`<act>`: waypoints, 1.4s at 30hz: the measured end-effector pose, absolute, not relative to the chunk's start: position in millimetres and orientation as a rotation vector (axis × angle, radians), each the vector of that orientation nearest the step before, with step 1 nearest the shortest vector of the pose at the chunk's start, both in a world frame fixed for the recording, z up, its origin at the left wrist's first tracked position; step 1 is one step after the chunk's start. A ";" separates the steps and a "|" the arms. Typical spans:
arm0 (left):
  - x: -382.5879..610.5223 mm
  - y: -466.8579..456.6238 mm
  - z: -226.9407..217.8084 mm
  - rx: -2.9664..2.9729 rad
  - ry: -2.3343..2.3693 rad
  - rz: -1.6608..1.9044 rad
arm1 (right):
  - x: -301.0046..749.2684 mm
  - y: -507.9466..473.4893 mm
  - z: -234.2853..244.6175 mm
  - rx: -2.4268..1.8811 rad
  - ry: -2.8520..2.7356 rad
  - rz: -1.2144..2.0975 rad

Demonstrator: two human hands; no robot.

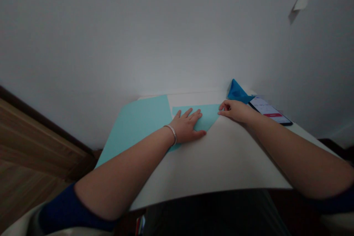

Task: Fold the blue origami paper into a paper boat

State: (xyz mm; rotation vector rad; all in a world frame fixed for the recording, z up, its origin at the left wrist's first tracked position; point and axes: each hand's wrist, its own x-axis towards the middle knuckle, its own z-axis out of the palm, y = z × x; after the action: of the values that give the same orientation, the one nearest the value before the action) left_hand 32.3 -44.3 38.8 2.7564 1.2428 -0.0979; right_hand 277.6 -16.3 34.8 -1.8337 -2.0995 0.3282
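Observation:
A light turquoise sheet of folded paper (208, 115) lies flat on the white table, its right side slanting to a point. Spread over its left part is my left hand (186, 127), palm down with the fingers apart. At the paper's upper right corner, my right hand (233, 110) pinches the tip between thumb and fingers. A larger turquoise sheet (138, 121) lies to the left, partly under my left forearm. The left end of the folded paper is hidden beneath my left hand.
Behind my right hand stands a blue folded-paper boat (237, 92). A phone (269, 110) with a lit screen lies at the right, beside my forearm. The white table (210, 169) meets a grey wall (177, 37) at the back. Wooden furniture (33, 147) stands at the left.

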 end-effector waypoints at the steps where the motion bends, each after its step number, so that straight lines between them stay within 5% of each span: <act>1: 32.3 -44.4 38.8 2.756 1.244 -0.096 | 278.7 -15.5 34.6 -1.840 -2.092 0.330; 22: 31.8 -44.2 36.6 2.768 1.250 -0.082 | 280.4 -14.2 31.4 -1.943 -2.089 0.047; 26: 31.3 -45.1 36.9 2.779 1.235 -0.064 | 269.3 -23.1 34.6 -1.727 -2.234 -0.182; 32: 32.0 -44.7 34.2 2.817 1.201 0.019 | 248.9 -42.3 41.1 -0.992 -2.647 0.167; 42: 34.8 -43.7 37.6 2.863 1.082 0.022 | 237.4 -55.2 54.9 -1.012 -2.831 -0.168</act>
State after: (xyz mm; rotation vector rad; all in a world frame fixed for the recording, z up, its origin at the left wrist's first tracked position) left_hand 34.8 -43.7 37.6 2.8626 1.0819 0.0224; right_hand 237.4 -55.2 54.9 -1.0123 -2.8308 -0.1678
